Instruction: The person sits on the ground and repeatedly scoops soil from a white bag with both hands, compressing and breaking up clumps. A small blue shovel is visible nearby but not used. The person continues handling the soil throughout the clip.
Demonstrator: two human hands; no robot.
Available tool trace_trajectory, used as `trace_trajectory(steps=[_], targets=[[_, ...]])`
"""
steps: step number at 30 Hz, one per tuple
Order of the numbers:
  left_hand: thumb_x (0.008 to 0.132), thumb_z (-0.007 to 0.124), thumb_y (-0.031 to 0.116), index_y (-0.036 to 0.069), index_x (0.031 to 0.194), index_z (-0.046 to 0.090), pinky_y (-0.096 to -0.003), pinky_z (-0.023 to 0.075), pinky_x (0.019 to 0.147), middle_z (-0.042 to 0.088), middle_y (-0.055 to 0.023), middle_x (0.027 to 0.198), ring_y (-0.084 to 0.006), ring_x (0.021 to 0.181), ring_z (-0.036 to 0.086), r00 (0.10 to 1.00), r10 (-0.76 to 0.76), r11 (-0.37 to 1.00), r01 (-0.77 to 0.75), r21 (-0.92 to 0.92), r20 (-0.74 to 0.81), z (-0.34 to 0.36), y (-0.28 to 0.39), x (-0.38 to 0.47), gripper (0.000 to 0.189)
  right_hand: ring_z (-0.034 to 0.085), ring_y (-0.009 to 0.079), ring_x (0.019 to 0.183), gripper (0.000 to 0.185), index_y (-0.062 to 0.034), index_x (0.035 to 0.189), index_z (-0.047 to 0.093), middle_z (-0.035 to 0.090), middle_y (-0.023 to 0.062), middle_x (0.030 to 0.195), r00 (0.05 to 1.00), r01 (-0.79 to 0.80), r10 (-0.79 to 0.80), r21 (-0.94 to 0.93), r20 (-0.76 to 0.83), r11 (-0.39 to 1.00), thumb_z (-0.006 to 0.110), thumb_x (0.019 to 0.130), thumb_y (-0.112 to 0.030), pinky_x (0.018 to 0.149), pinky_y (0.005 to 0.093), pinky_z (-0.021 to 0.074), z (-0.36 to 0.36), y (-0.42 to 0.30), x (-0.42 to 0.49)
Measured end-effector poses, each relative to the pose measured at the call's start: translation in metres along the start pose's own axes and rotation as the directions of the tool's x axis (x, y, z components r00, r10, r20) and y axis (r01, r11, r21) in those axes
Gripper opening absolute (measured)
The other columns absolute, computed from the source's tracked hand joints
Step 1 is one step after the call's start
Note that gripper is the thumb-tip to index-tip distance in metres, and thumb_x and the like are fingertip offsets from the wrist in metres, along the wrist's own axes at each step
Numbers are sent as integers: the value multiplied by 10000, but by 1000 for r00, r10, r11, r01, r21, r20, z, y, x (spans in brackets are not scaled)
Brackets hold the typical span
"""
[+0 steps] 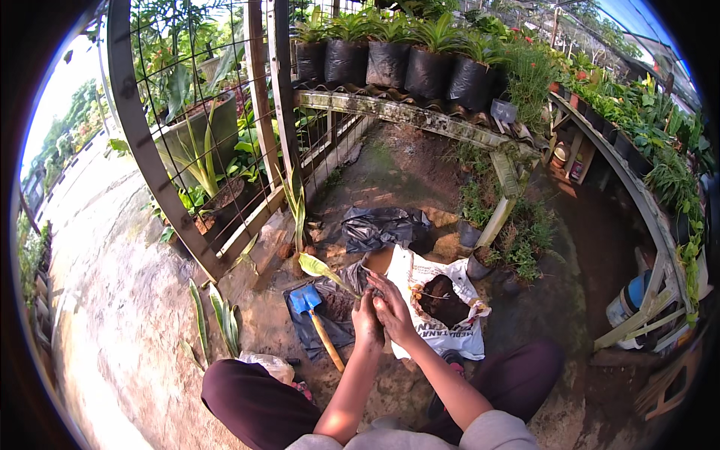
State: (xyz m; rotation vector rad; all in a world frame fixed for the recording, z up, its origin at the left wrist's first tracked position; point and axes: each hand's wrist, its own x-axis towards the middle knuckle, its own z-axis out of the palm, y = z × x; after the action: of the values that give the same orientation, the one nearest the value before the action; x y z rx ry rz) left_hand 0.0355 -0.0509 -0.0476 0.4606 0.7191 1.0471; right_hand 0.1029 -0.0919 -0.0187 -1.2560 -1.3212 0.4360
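Observation:
My left hand (367, 323) is closed around the lower end of a variegated snake plant leaf (318, 266), whose blade leans out to the upper left. My right hand (395, 312) presses against the left with its fingers stretched out; whatever lies between the palms is hidden. Both hands look soiled. Below them a black plastic sheet (306, 343) carries dark soil (337, 306) and a small trowel with a blue blade (305, 298) and a wooden handle. Right of my hands sits a white printed sack (439, 337), torn open over dark planting soil (444, 301).
Several snake plant cuttings (225, 318) and a clear plastic bag (267, 365) lie left. Crumpled black plastic (382, 228) is beyond the sack. A wooden frame with wire mesh (163, 169) rises at left; a bench (394, 109) bears bagged plants (388, 62). Another plant bench (624, 169) stands right.

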Motion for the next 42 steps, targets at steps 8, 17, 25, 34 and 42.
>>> trace_trajectory(steps=[8,17,25,34,42], targets=[[948,559,217,21,1105,598,-279,493,612,579,-40,739,-131,636,578,967,243,948,-253,191,75,-68,37,73,255,589,171,1032,426,-2,1200,522,625,140,1120,916,-314,397,517,-55,796,536,945,-343,930,310,422,27,107,16],[938,579,197,2,1118,609,-227,455,727,626,-22,906,-80,821,574,958,277,877,-219,428,-77,-148,-25,132,267,465,184,1218,554,-34,1301,484,512,88,1305,845,-439,529,660,74,609,424,970,-474,1033,317,318,143,202,-27],[930,550,156,37,1073,621,-239,432,557,603,-21,720,-78,608,545,903,264,802,-9,598,-340,-225,-15,160,200,624,202,991,352,17,1188,527,657,114,1055,826,-551,564,218,3,805,587,930,-215,908,326,462,160,306,-29],[923,511,113,3,1122,599,-269,455,671,617,-79,801,-123,708,561,893,334,627,28,779,-301,-284,-66,163,243,257,372,1368,533,11,1354,384,319,199,1449,819,180,262,-662,510,728,539,874,-161,1110,484,244,194,345,9],[951,489,86,20,1120,584,-218,440,606,584,-2,812,-57,683,531,932,155,679,140,721,-327,-263,-60,166,205,358,331,1289,455,-5,1268,485,404,153,1391,749,309,250,-657,613,687,553,874,-222,1070,459,301,202,378,16]])
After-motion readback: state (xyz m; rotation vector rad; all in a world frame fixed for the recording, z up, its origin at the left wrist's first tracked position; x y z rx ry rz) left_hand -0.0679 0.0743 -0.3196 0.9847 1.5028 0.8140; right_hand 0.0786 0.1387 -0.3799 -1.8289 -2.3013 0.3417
